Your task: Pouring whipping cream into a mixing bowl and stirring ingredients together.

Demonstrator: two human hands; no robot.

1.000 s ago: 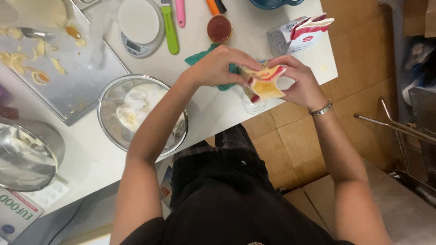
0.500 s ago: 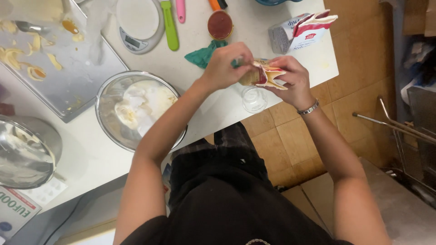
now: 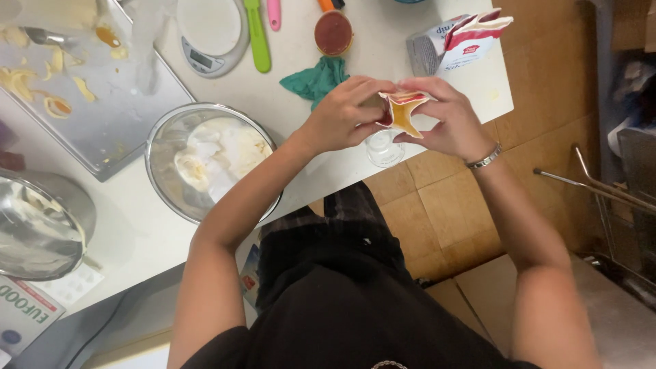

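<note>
Head view: white counter [image 3: 355,68] edge above tan floor tiles [image 3: 444,212]

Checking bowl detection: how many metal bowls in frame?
2. One metal bowl with pale mixture sits on the counter by the left forearm; another metal bowl is at the left edge, partly cut off. Others may lie out of frame.

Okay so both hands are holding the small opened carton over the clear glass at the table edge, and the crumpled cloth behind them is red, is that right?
Not quite. In the head view the crumpled cloth is green, not red. The rest holds: left hand and right hand hold the small opened carton over the clear glass.
</note>
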